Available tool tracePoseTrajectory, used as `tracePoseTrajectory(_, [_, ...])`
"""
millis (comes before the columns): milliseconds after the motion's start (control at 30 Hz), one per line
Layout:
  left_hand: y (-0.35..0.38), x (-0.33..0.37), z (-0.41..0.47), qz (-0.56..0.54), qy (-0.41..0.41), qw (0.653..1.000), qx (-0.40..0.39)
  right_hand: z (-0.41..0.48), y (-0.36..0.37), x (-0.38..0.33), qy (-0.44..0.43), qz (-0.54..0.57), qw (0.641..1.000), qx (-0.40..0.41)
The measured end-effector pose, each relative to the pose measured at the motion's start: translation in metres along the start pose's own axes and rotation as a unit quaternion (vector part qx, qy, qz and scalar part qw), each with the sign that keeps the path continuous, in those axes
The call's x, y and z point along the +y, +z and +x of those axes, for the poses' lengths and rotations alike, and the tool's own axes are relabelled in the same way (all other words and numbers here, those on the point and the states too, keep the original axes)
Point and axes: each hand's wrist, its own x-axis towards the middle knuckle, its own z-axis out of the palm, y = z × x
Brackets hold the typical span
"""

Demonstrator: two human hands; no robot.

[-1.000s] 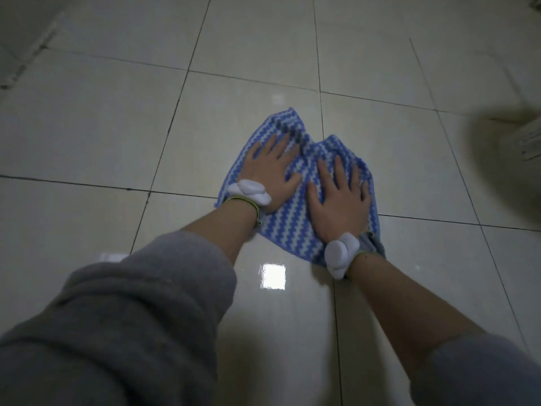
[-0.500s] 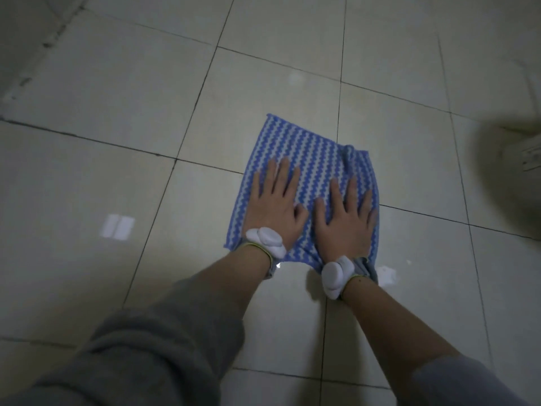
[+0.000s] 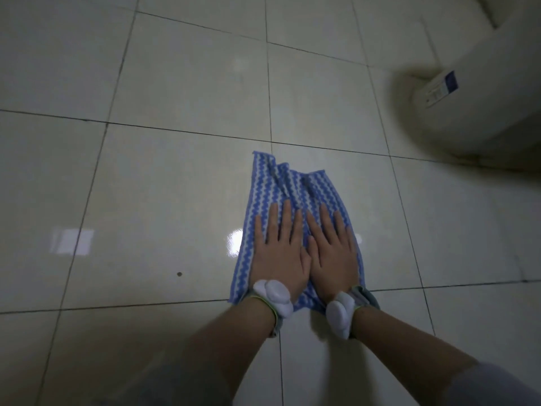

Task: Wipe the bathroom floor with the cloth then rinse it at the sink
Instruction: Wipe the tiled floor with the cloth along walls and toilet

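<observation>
A blue and white zigzag-striped cloth point(image 3: 288, 186) lies spread on the glossy pale floor tiles point(image 3: 175, 186), slightly bunched at its far end. My left hand point(image 3: 278, 250) and my right hand point(image 3: 333, 253) press flat on its near half, side by side, palms down, fingers stretched forward. Each wrist carries a white device on a strap. No sink is in view.
A white ceramic fixture base point(image 3: 480, 92) with a small label stands at the upper right, with a dark stained ring on the floor around it. Dark grout lines cross the tiles. A small dark speck point(image 3: 179, 274) lies left of the cloth.
Both hands have drawn the cloth back toward me and closer together, and the cloth has narrowed and bunched. The view has shifted, bringing the white fixture further into frame.
</observation>
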Motion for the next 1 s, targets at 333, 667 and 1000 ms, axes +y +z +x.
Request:
tracePoseTrajectory(333, [-0.012,-0.044,0.086,-0.016,0.074,0.997,-0.020,0.043,0.002,-0.004,0.300,-0.009,0.954,-0.008])
tracePoseTrajectory(667, [-0.019,-0.033,0.176,0.008,0.108,0.994,-0.020,0.156,-0.008,0.058,0.184,-0.011,0.983,-0.016])
tracePoseTrajectory(1000, [-0.021,-0.013,0.167,-0.035,0.042,0.998,-0.012,0.167,-0.015,0.069,0.211,0.032,0.976,0.034])
